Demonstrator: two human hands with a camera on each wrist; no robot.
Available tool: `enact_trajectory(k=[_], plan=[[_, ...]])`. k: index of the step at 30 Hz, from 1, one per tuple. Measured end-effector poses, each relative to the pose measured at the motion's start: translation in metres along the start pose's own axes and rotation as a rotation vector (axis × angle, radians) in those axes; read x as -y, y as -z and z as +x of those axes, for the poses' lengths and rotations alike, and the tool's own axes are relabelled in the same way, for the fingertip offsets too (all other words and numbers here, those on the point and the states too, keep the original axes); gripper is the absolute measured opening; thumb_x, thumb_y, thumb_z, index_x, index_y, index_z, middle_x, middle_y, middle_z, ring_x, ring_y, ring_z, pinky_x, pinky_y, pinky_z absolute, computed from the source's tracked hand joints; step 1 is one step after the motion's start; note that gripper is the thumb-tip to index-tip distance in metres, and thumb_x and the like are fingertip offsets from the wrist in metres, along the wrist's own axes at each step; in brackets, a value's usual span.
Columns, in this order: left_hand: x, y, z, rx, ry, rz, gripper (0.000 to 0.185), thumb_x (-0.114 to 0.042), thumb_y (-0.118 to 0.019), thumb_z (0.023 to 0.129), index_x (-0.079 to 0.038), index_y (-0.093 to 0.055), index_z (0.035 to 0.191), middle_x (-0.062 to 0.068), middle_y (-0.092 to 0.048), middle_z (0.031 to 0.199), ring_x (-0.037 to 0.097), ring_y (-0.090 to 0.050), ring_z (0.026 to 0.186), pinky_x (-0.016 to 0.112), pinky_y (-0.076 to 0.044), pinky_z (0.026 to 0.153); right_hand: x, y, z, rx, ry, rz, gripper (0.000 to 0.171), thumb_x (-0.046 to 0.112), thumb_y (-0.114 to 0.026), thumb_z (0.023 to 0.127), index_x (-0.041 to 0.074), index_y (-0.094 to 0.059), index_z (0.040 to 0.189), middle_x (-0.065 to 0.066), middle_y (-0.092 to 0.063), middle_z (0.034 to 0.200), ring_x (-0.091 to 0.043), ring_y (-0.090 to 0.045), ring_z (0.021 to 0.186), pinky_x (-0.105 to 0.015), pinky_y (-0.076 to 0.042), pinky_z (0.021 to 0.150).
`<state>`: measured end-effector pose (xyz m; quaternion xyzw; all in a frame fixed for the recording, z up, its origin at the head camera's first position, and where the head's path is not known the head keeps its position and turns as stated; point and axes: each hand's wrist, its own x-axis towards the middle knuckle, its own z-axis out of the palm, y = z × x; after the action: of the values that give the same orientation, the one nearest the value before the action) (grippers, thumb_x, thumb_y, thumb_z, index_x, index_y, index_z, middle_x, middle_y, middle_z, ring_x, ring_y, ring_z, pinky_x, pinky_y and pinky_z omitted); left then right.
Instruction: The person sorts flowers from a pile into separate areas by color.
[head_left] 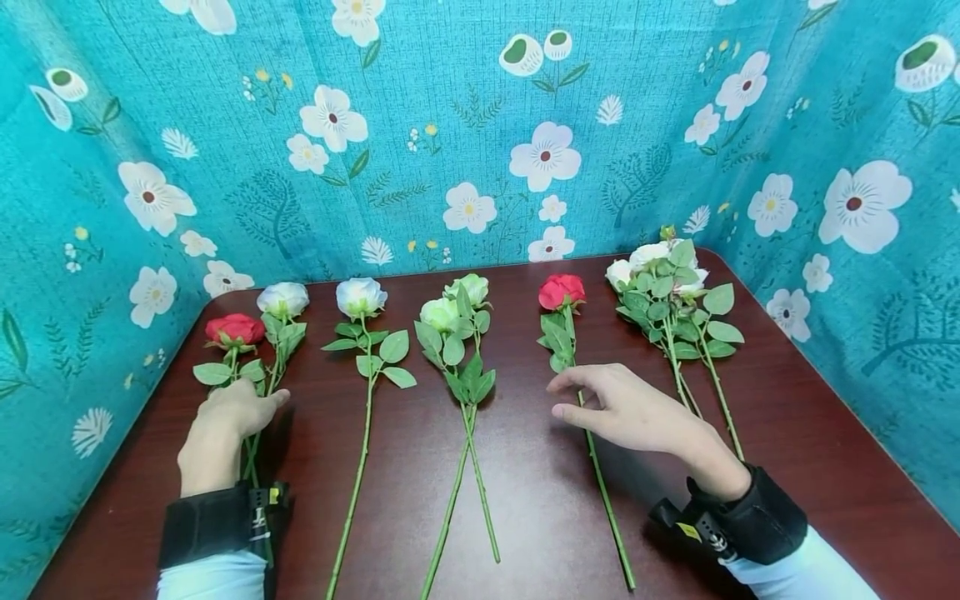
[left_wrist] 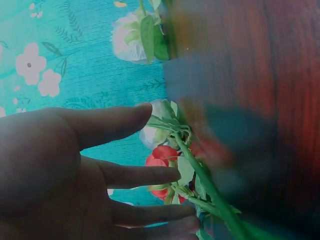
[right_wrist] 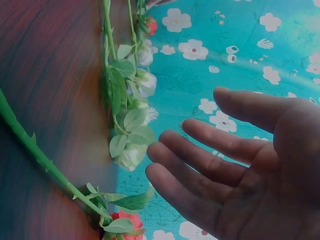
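My left hand lies flat over the stems of a red rose and a white rose at the table's left. In the left wrist view its fingers are straight, beside the red rose and white rose. My right hand hovers with fingers spread above the stem of another red rose right of centre. In the right wrist view the palm holds nothing, with that rose and its stem below it.
On the dark wooden table also lie a single white rose, a crossed pair of pale green roses and a bunch of white roses at the far right. Teal floral cloth walls in three sides.
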<state>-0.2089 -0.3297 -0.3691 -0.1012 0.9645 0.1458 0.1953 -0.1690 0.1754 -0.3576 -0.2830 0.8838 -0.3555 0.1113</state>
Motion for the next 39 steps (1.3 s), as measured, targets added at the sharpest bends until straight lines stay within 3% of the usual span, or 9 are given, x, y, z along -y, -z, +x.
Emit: enact_trajectory(k=[5,11,21,27,35,39], plan=[[0.002,-0.001,0.0,0.004,0.003,0.019,0.075,-0.044,-0.049,0.105,0.028,-0.042,0.126,0.047,-0.048,0.114,0.063,-0.047,0.108,0.067,-0.045,0.09,-0.001,-0.001,0.0,0.003,0.002,-0.01,0.033,0.03,-0.066,0.102,0.007,-0.069,0.127,0.001,-0.069,0.115,-0.014,-0.059,0.085,-0.032,-0.051,0.071],[0.007,-0.001,0.002,0.011,0.0,0.027,0.071,-0.044,-0.048,0.106,0.026,-0.051,0.116,0.038,-0.057,0.102,0.054,-0.053,0.097,0.061,-0.047,0.084,-0.001,-0.001,0.0,0.002,0.004,-0.018,0.032,0.03,-0.066,0.103,0.008,-0.069,0.127,-0.003,-0.07,0.12,-0.012,-0.06,0.091,-0.033,-0.052,0.076],[0.013,-0.002,0.006,-0.031,0.012,-0.002,0.073,-0.042,-0.047,0.105,0.029,-0.044,0.124,0.047,-0.05,0.116,0.06,-0.052,0.104,0.064,-0.047,0.089,-0.001,-0.001,0.0,-0.001,0.009,-0.02,0.032,0.029,-0.066,0.102,0.008,-0.068,0.127,-0.001,-0.069,0.12,-0.013,-0.061,0.093,-0.038,-0.054,0.079],[0.013,-0.003,0.007,-0.113,0.019,-0.031,0.066,-0.039,-0.049,0.104,0.026,-0.051,0.117,0.042,-0.055,0.105,0.056,-0.056,0.096,0.061,-0.049,0.081,-0.001,-0.001,0.0,0.0,0.012,-0.028,0.033,0.027,-0.066,0.103,0.006,-0.068,0.127,-0.002,-0.069,0.121,-0.012,-0.062,0.094,-0.039,-0.055,0.08],[0.013,-0.005,0.0,-0.273,0.046,-0.104,0.039,-0.028,-0.063,0.098,0.002,-0.06,0.074,0.022,-0.057,0.074,0.045,-0.057,0.078,0.049,-0.047,0.064,-0.001,-0.002,0.0,0.007,0.001,-0.027,0.034,0.028,-0.066,0.103,0.005,-0.068,0.128,-0.001,-0.069,0.12,-0.013,-0.06,0.09,-0.033,-0.052,0.075],[0.013,-0.006,0.0,-0.353,0.029,-0.141,0.031,-0.02,-0.07,0.093,0.0,-0.065,0.07,0.019,-0.06,0.071,0.047,-0.058,0.079,0.054,-0.048,0.066,-0.001,-0.002,0.0,0.006,-0.006,-0.026,0.034,0.029,-0.066,0.103,0.006,-0.068,0.128,-0.001,-0.069,0.12,-0.013,-0.059,0.088,-0.032,-0.052,0.074]])
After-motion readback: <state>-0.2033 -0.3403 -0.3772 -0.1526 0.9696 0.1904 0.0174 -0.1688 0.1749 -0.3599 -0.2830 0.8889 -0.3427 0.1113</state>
